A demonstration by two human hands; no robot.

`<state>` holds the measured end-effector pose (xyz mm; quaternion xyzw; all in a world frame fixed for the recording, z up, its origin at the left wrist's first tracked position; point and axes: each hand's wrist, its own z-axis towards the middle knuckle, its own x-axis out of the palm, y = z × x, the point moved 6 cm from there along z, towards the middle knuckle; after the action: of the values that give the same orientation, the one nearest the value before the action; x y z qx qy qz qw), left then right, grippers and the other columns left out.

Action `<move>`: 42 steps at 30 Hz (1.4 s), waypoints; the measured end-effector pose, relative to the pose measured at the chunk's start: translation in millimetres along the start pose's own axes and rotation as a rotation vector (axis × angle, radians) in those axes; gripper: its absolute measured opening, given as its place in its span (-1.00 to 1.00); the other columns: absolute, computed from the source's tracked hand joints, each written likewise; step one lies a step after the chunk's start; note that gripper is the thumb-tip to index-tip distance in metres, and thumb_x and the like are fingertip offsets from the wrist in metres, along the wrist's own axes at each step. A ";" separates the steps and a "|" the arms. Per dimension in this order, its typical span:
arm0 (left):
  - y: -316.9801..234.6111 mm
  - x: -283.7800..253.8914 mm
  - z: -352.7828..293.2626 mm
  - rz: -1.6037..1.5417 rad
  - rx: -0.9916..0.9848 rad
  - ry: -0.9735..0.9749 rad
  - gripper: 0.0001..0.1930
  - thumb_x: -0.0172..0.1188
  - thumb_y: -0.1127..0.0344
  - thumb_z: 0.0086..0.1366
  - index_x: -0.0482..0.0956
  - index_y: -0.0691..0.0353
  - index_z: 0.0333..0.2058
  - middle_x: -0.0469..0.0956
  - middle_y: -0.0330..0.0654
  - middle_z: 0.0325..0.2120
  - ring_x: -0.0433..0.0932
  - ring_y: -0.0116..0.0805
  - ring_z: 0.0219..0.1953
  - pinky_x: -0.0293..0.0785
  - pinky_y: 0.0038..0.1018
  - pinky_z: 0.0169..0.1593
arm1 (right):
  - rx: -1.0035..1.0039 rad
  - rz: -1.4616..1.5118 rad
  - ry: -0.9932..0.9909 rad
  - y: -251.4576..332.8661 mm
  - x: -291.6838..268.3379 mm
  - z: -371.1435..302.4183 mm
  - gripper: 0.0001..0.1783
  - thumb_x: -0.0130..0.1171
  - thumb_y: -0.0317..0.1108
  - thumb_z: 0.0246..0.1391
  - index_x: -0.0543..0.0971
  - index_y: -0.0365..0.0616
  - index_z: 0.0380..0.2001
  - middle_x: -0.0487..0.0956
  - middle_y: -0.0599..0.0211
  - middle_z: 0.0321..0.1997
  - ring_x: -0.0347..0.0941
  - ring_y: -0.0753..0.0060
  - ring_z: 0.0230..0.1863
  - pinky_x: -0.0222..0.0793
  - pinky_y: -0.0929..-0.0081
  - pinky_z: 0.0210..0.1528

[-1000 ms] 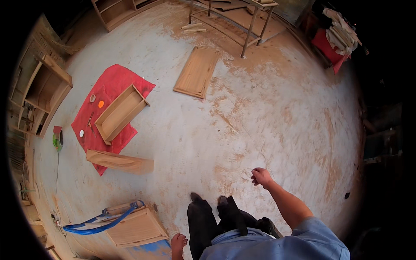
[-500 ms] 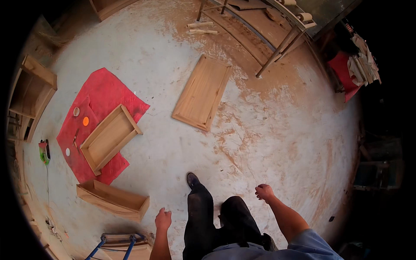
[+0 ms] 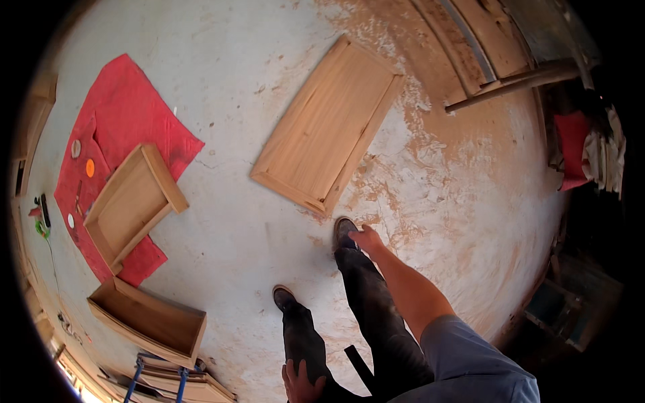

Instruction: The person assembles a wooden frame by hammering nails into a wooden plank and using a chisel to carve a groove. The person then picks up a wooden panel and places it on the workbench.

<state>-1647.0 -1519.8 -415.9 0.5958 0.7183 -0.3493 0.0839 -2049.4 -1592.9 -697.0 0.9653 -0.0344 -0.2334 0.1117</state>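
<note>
A framed wooden panel (image 3: 328, 124) lies flat on the floor ahead of me. My right hand (image 3: 365, 240) hangs low over my right shoe, close to the panel's near end but apart from it. Its fingers look loosely stretched and hold nothing I can see. Down at the lower edge, my left hand (image 3: 301, 384) rests against my left trouser leg with its fingers spread. Over to the left, a wooden drawer (image 3: 132, 211) sits partly on a red cloth (image 3: 131, 101); a second drawer (image 3: 148, 322) stands just nearer to me.
Small round lids, one an orange lid (image 3: 90, 168), lie on the cloth. Left of it is a green-and-black tool (image 3: 43, 218) with a cord. A blue metal frame (image 3: 181, 384) stands at lower left. A wooden bench-like structure (image 3: 517, 80) rises at far right, near sawdust on the floor.
I have stepped forward toward the panel and bent down. My right hand has reached forward and left, near the panel's end; my left hand has come to my leg.
</note>
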 end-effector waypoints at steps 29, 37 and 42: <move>-27.1 14.1 60.8 -0.066 -0.171 -0.050 -0.51 0.29 0.18 0.14 0.55 0.19 0.06 0.35 0.13 0.17 0.30 0.22 0.22 0.30 0.01 0.25 | -0.039 1.148 0.240 120.5 47.9 155.7 -0.33 0.39 -0.04 0.08 0.42 -0.11 0.17 0.51 0.30 0.19 0.47 0.22 0.14 0.39 0.19 0.23; 10.6 23.8 33.2 -0.131 -0.186 -0.100 -0.49 0.33 0.15 0.08 0.57 0.18 0.03 0.39 0.07 0.14 0.33 0.18 0.17 0.36 -0.02 0.19 | -0.205 1.104 0.138 226.8 -4.5 62.1 -0.38 0.33 -0.12 0.13 0.42 -0.16 0.18 0.49 0.21 0.22 0.42 0.11 0.21 0.33 0.06 0.29; 32.8 30.5 13.5 -0.266 -0.184 -0.168 -0.51 0.30 0.15 0.07 0.56 0.17 0.00 0.42 0.05 0.10 0.38 0.16 0.14 0.39 -0.02 0.15 | -0.087 0.609 -0.139 246.9 -114.2 -54.5 -0.30 0.29 -0.13 0.14 0.36 -0.32 0.23 0.44 0.07 0.26 0.43 0.05 0.20 0.41 -0.05 0.18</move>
<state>-1629.4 -1502.1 -455.4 0.4541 0.8102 -0.3387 0.1507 -2129.4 -1808.7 -542.0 0.8867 -0.3196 -0.2560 0.2149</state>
